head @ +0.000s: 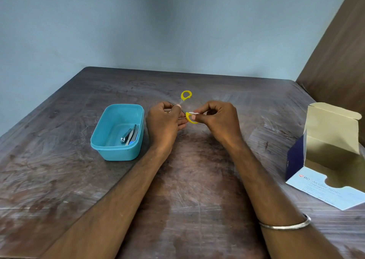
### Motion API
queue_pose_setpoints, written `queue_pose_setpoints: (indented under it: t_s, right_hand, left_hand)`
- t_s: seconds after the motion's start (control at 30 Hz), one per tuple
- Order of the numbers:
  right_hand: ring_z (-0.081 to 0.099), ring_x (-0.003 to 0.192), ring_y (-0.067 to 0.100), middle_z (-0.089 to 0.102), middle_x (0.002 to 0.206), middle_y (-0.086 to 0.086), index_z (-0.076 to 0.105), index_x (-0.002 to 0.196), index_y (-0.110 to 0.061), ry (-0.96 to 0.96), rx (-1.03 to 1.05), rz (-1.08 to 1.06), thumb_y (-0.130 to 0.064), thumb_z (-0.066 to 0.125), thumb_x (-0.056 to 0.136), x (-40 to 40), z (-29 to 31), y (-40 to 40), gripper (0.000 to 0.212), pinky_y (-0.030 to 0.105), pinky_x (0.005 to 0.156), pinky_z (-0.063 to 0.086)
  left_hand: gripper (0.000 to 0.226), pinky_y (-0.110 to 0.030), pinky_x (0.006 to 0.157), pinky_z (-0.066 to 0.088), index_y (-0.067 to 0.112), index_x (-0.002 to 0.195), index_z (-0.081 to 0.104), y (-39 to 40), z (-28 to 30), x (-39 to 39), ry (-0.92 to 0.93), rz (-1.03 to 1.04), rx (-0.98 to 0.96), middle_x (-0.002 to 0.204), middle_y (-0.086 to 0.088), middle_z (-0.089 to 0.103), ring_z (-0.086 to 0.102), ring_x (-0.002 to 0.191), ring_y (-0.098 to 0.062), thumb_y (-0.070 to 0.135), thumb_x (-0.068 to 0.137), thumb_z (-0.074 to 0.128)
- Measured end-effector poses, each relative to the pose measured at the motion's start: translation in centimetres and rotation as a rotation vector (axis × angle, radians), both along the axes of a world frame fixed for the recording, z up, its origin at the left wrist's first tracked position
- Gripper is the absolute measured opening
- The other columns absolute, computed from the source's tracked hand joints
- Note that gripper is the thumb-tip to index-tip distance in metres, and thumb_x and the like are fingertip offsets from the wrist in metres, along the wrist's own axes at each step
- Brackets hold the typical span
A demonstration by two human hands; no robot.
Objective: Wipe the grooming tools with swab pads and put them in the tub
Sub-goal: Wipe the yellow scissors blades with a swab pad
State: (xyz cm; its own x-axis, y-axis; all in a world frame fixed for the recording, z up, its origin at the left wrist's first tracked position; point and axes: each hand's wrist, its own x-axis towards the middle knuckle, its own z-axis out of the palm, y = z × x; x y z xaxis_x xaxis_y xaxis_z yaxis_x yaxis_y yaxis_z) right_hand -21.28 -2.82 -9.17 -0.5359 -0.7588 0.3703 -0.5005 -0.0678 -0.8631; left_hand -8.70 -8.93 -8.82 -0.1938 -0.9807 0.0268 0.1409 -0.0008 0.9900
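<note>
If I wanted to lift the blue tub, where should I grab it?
Grip the tub by its long rim, coming from above on the left side. The rim flares outward, giving fingers a lip, and that side is bare table, away from the hands.

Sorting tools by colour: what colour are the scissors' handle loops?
Yellow; both loops of the scissors show clearly in the head view.

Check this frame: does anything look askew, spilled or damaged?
Nothing stands out. The left hand holds the yellow-handled scissors while the right hand rubs a white swab pad on a handle loop. Nail clippers lie inside the blue tub; the swab box stands open.
</note>
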Motion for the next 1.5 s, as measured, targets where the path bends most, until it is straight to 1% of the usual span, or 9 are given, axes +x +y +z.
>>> queue_pose_setpoints:
  t_s: [0.33,0.47,0.7,0.9,1.03,1.13,1.23,1.43,1.5]
  right_hand:
    - [0.053,0.053,0.002,0.067,0.064,-0.016,0.08,0.081,-0.022,0.217,0.073,0.032,-0.014,0.087,0.072,0.98,-0.16,-0.25,0.014,0.017,0.059,0.042]
    - [0.063,0.067,-0.007,0.075,0.08,-0.012,0.079,0.087,-0.022,0.241,0.092,-0.006,-0.019,0.086,0.075,1.05,-0.34,-0.47,0.014,0.017,0.065,0.051]
    - [0.055,0.061,-0.012,0.072,0.079,-0.011,0.08,0.087,-0.019,0.225,0.104,-0.005,-0.019,0.087,0.075,1.1,-0.34,-0.54,0.014,0.01,0.06,0.039]
    - [0.053,0.07,-0.016,0.066,0.08,-0.017,0.079,0.089,-0.02,0.256,0.132,0.008,-0.019,0.087,0.075,1.01,-0.36,-0.49,0.016,0.003,0.062,0.036]
    - [0.052,0.075,-0.008,0.058,0.084,-0.016,0.078,0.09,-0.021,0.311,0.146,0.017,-0.022,0.082,0.08,0.88,-0.5,-0.62,0.012,0.01,0.063,0.036]
    - [0.056,0.083,0.009,0.059,0.09,-0.007,0.076,0.092,-0.02,0.359,0.166,0.016,-0.023,0.077,0.084,0.82,-0.66,-0.79,0.008,0.037,0.075,0.05]
    - [0.057,0.086,0.017,0.061,0.091,-0.004,0.076,0.089,-0.018,0.411,0.159,0.021,-0.025,0.074,0.087,0.8,-0.76,-0.83,0.007,0.045,0.074,0.05]
    - [0.052,0.072,0.002,0.06,0.081,-0.009,0.077,0.077,-0.02,0.274,0.041,0.113,-0.03,0.078,0.083,0.34,-0.15,-0.21,0.012,0.02,0.063,0.037]
    - [0.049,0.069,0.002,0.06,0.079,-0.008,0.078,0.078,-0.017,0.195,0.0,0.146,-0.029,0.078,0.083,0.24,0.12,0.0,0.013,0.019,0.061,0.036]
  left_hand:
    - [0.008,-0.037,0.063,0.062,0.009,0.086,0.06,-0.02,-0.08,0.02,-0.003,0.03,-0.009,0.077,-0.016,0.074,0.075,0.064,-0.026,0.007,0.092,0.056]
    - [0.009,-0.037,0.065,0.062,0.009,0.086,0.061,0.05,-0.21,-0.15,0.002,0.031,-0.014,0.076,-0.015,0.074,0.075,0.064,-0.025,0.007,0.092,0.055]
    - [0.009,-0.036,0.063,0.062,0.002,0.095,0.062,0.09,-0.05,-0.08,0.019,0.045,-0.004,0.08,-0.016,0.074,0.076,0.066,-0.024,0.009,0.095,0.056]
    - [0.011,-0.036,0.062,0.062,0.002,0.098,0.063,0.02,-0.08,-0.05,-0.01,0.058,-0.015,0.081,-0.014,0.075,0.076,0.068,-0.021,0.01,0.095,0.057]
    - [0.014,-0.037,0.063,0.063,0.0,0.1,0.062,-0.02,-0.14,0.0,-0.008,0.051,-0.009,0.08,-0.014,0.075,0.076,0.067,-0.024,0.012,0.095,0.057]
    - [0.017,-0.039,0.064,0.063,-0.002,0.098,0.063,-0.16,-0.18,-0.01,-0.01,0.037,-0.011,0.08,-0.015,0.075,0.076,0.067,-0.026,0.013,0.095,0.056]
    - [0.017,-0.04,0.064,0.063,-0.002,0.096,0.064,-0.36,0.08,0.16,-0.012,0.035,-0.013,0.079,-0.014,0.076,0.075,0.065,-0.026,0.011,0.092,0.054]
    - [0.018,-0.036,0.063,0.063,0.0,0.098,0.067,-0.4,0.7,0.64,-0.02,0.07,-0.051,0.078,-0.012,0.075,0.075,0.067,-0.023,0.015,0.094,0.058]
    - [0.019,-0.038,0.065,0.063,0.0,0.099,0.067,-0.4,0.75,0.7,0.0,0.058,-0.045,0.078,-0.012,0.075,0.075,0.068,-0.023,0.017,0.094,0.06]
